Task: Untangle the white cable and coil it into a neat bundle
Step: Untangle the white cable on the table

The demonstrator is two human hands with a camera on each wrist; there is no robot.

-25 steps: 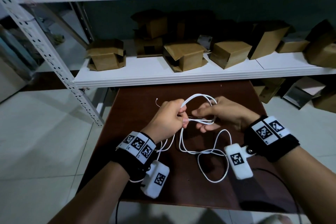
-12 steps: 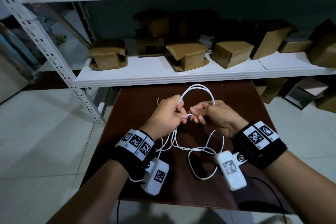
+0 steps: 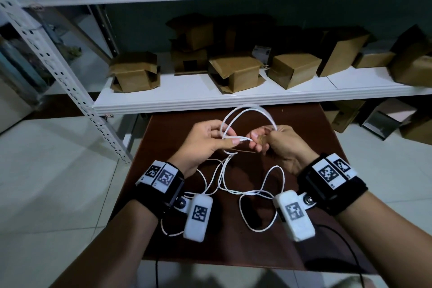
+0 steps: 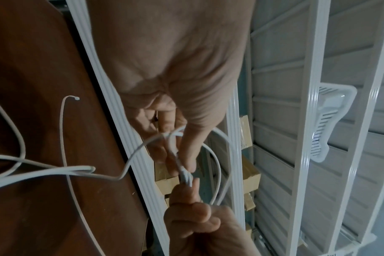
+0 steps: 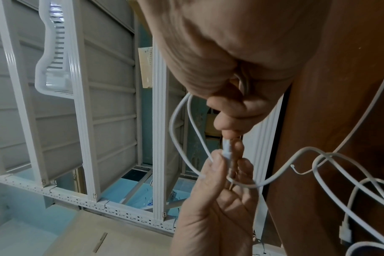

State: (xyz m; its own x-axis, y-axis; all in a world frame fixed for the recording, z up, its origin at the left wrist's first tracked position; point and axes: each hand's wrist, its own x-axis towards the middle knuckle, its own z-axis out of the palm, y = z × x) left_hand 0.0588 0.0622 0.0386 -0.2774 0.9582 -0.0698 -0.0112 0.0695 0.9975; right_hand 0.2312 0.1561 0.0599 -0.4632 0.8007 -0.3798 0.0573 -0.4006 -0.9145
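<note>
A thin white cable (image 3: 246,110) arches in a doubled loop above both hands, over the brown table (image 3: 304,128). My left hand (image 3: 228,139) pinches the loop's strands between thumb and fingers. My right hand (image 3: 257,141) holds the loop's other side, fingers curled, and pinches the short white stub (image 3: 244,140) stretched between the hands. That stub (image 4: 185,175) shows between the fingertips in the left wrist view, and the same stub (image 5: 226,150) in the right wrist view. The slack (image 3: 254,193) lies in loose crossed loops on the table. A flat plug (image 5: 345,232) rests there.
A white metal shelf rack (image 3: 210,98) stands just beyond the table's far edge, with several open cardboard boxes (image 3: 236,72) on it. Its perforated upright (image 3: 70,91) stands on the left. Pale tiled floor (image 3: 46,194) surrounds the table. More boxes (image 3: 385,117) lie under the shelf at right.
The loop now stands taller above the hands. Both hands have shifted slightly back toward me and a short stretch of cable is drawn between their fingertips. The slack has shifted on the table.
</note>
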